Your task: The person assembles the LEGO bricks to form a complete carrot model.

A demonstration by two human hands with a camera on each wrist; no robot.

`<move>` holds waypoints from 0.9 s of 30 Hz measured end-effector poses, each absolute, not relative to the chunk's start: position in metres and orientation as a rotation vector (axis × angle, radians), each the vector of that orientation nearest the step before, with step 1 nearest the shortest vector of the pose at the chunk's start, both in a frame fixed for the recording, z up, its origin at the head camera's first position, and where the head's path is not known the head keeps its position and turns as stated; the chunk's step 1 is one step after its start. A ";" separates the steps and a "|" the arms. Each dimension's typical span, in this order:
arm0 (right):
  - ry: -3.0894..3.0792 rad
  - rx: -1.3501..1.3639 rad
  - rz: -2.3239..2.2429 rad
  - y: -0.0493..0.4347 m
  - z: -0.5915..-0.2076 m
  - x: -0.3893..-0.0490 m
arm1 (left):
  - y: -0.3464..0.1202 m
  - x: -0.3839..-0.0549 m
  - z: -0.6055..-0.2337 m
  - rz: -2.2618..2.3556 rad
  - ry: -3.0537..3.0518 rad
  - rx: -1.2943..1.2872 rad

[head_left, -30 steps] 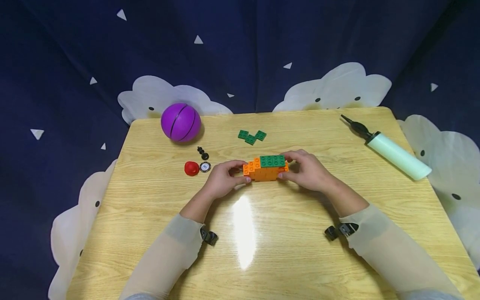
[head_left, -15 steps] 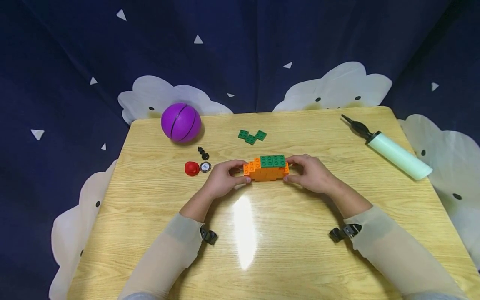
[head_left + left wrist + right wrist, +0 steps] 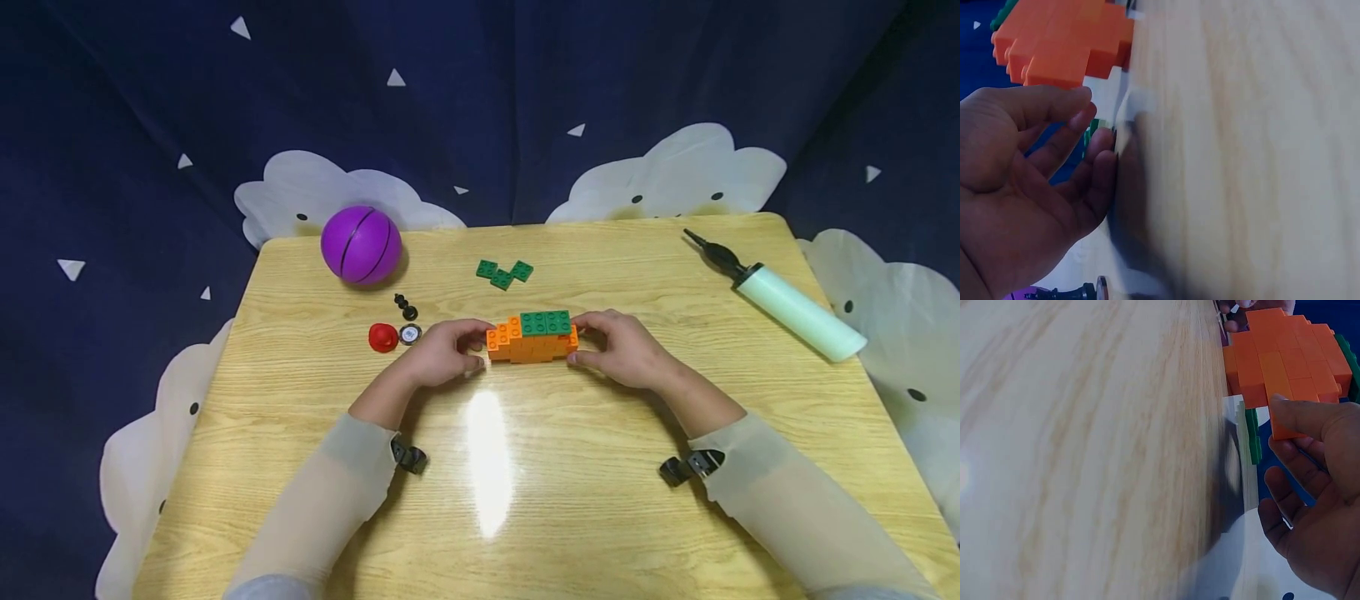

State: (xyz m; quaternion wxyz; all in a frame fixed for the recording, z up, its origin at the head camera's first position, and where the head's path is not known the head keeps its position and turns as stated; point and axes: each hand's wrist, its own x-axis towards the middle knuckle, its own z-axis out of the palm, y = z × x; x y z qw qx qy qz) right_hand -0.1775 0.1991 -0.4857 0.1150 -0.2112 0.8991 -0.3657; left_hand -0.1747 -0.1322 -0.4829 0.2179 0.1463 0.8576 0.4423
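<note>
An assembly of orange toy building bricks (image 3: 536, 348) stands on the table, stepped at both ends and topped with two green bricks (image 3: 545, 322). My right hand (image 3: 626, 350) pinches its right end between thumb and fingers; in the right wrist view the thumb (image 3: 1300, 415) lies on the orange face. Just off the left end, my left hand (image 3: 444, 354) has its fingers loosely bent around nothing. The left wrist view shows a gap between that hand (image 3: 1035, 162) and the orange bricks (image 3: 1063, 44).
Several loose green bricks (image 3: 501, 278) lie behind the assembly. Left of it are a red cap-like piece (image 3: 383, 337), a round token (image 3: 410, 334) and a black chess-like piece (image 3: 407, 307). A purple ball (image 3: 362, 245) stands back left, a hand pump (image 3: 795, 312) right.
My left hand has let go of the brick assembly's left end and drawn back slightly left. Earlier, my right hand shifted a little to the right along the assembly. The assembly stays put.
</note>
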 end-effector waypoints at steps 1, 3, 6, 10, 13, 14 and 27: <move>2.635 -0.618 -1.070 0.199 -0.486 -0.178 | -0.133 -0.176 -0.481 1.217 2.367 0.412; 2.635 -0.618 -1.070 0.199 -0.486 -0.178 | -0.133 -0.179 -0.479 1.215 2.362 0.430; 2.638 -0.616 -1.071 0.199 -0.486 -0.178 | -0.134 -0.184 -0.478 1.241 2.372 0.444; 2.635 -0.615 -1.080 0.199 -0.486 -0.178 | -0.134 -0.192 -0.476 1.282 2.419 0.427; 2.632 -0.612 -1.086 0.199 -0.486 -0.177 | -0.133 -0.200 -0.478 1.317 2.458 0.382; 2.631 -0.612 -1.089 0.199 -0.486 -0.177 | -0.132 -0.203 -0.479 1.334 2.468 0.370; 2.622 -0.613 -1.106 0.199 -0.487 -0.177 | -0.126 -0.235 -0.490 1.455 2.568 0.214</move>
